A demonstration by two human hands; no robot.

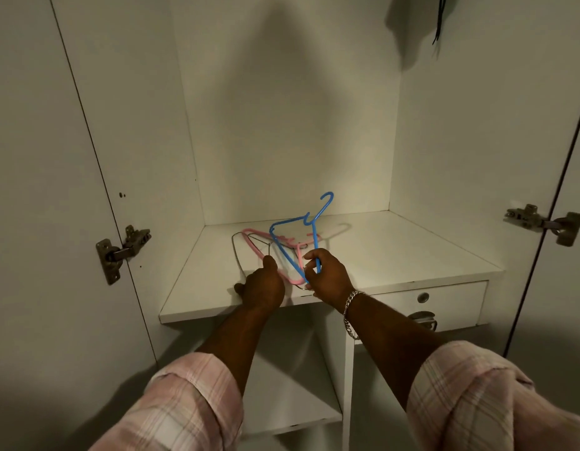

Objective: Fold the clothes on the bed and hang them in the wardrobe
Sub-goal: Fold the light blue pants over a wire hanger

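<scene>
While pinching: right hand [326, 275] closing thumb and fingers round the lower corner of the blue hanger [293, 245], fingers curled tight on the plastic.
Blue hanger: tilting up off the shelf, hook [327, 203] pointing up and toward the back wall, lower corner sitting in the right hand.
Left hand: [262, 286] lying knuckles-up on the front part of the shelf, fingers curled and reaching toward the thin wire of the metal hanger [236, 252]; whether actually gripping the wire, cannot tell, fingertips being hidden under the hand.
Pink hanger: [259, 242] lying flat on the shelf under the blue one, one arm running between the two hands.
Metal hanger: lying flat at the left of the pile, overlapping the pink one.
Shelf: [396, 252] white board inside the wardrobe [282, 109], carrying all three hangers near its front middle.
Clothes: showing nowhere but for a dark strip [439, 17] dangling at the top right.
Bracelet: [350, 307] silver chain sitting on the right wrist.
Sleeves: pink plaid cuffs [184, 408] rolled back on both forearms.
Drawer: [435, 301] sitting just below the shelf on the right, round lock in its face, metal handle beneath.
Doors: standing open both sides, metal hinge [122, 250] on the left, another on the right.
Lower shelf: [291, 402] lying below, between the forearms.
</scene>
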